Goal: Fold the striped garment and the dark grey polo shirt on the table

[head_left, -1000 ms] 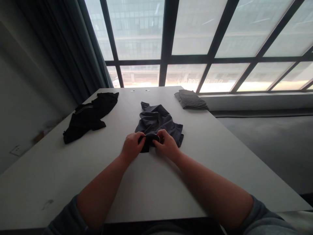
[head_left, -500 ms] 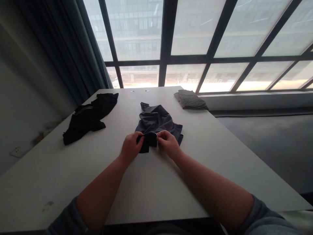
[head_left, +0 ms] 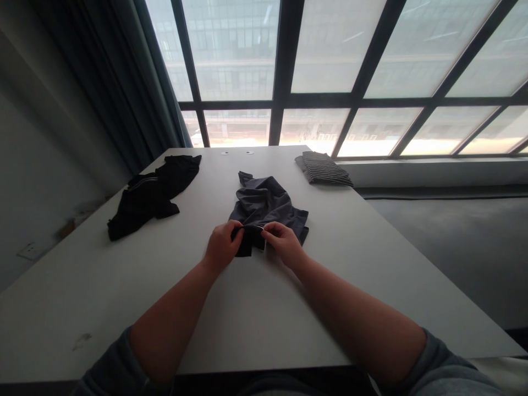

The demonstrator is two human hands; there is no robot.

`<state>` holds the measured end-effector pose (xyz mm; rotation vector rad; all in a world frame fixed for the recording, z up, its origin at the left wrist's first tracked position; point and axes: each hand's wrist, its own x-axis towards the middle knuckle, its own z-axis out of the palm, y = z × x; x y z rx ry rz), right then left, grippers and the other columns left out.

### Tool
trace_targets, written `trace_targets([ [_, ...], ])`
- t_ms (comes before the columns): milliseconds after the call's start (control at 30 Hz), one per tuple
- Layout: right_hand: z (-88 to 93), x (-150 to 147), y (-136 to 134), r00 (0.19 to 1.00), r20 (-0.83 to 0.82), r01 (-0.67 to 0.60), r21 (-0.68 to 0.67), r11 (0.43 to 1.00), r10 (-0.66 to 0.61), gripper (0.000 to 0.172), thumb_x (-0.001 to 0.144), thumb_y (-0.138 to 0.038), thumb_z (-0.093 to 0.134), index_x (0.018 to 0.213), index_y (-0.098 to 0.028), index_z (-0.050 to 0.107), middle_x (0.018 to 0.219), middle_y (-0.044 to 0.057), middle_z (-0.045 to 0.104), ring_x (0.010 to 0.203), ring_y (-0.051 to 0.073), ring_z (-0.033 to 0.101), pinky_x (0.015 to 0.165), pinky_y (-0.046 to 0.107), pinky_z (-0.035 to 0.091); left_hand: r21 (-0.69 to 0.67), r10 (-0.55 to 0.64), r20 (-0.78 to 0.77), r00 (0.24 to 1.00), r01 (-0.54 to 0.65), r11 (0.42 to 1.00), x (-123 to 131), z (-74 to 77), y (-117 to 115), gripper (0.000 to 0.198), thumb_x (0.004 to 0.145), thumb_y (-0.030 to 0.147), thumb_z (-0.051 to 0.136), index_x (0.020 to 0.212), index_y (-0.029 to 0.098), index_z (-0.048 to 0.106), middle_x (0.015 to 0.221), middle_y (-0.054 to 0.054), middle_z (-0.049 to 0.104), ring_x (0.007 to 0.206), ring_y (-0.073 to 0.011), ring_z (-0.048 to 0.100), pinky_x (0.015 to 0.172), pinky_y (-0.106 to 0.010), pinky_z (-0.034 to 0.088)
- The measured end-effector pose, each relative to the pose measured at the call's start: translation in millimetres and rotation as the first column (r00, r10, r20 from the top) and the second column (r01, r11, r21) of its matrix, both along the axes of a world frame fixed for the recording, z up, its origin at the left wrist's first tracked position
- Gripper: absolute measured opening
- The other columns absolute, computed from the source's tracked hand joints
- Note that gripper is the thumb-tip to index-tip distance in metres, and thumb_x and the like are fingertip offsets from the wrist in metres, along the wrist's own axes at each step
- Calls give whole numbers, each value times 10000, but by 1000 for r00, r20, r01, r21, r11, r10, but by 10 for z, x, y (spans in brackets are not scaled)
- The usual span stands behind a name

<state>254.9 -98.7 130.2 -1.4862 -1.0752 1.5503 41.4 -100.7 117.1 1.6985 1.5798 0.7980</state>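
A crumpled dark grey garment (head_left: 268, 201) lies on the white table in front of me. Its near end is a black band (head_left: 246, 246) with a thin white edge; what part of the garment this is, I cannot tell. My left hand (head_left: 223, 242) pinches the left side of that black end between thumb and fingers. On the other side, my right hand (head_left: 282, 237) pinches the white-edged corner. Between the two hands the black cloth is slightly raised, and its lower flaps hang to the tabletop.
On the left of the white table (head_left: 256, 319) lies a spread black garment (head_left: 150, 192) with a pale stripe. A folded striped cloth (head_left: 326, 168) rests at the far right edge. Windows stand behind the table, and a dark curtain (head_left: 136, 82) hangs at the left.
The black edge between my hands has flattened a little, and my right fingers have shifted slightly left along it. Both hands keep their hold. The view has moved very slightly.
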Motion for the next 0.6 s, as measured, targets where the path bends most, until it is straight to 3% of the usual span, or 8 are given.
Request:
trace_targets([
  [233,-2,19,7,997,-77,28,-19,999,-29,346,742,-518,857,830,-231,685,876,21,691,848,199,607,810,330,498,10,-4,14,1000,4,1000,-5,3,2,131,954,305,584,986,236,691,942,-68,757,899,-267,702,870,-395,524],
  [467,10,14,-5,988,-153,-41,-111,993,24,373,730,-496,868,810,-212,640,703,-37,578,627,116,459,612,260,374,37,6,33,999,-7,999,-17,-2,11,128,970,288,553,993,227,664,942,-70,742,892,-263,685,868,-402,510],
  [600,40,3,0,990,-139,-46,-109,993,31,353,732,-466,862,805,-212,629,690,-46,560,619,111,442,607,262,359,95,-60,57,997,55,994,-16,39,5,146,935,206,575,1051,228,661,1060,-75,743,1019,-260,679,958,-421,501],
])
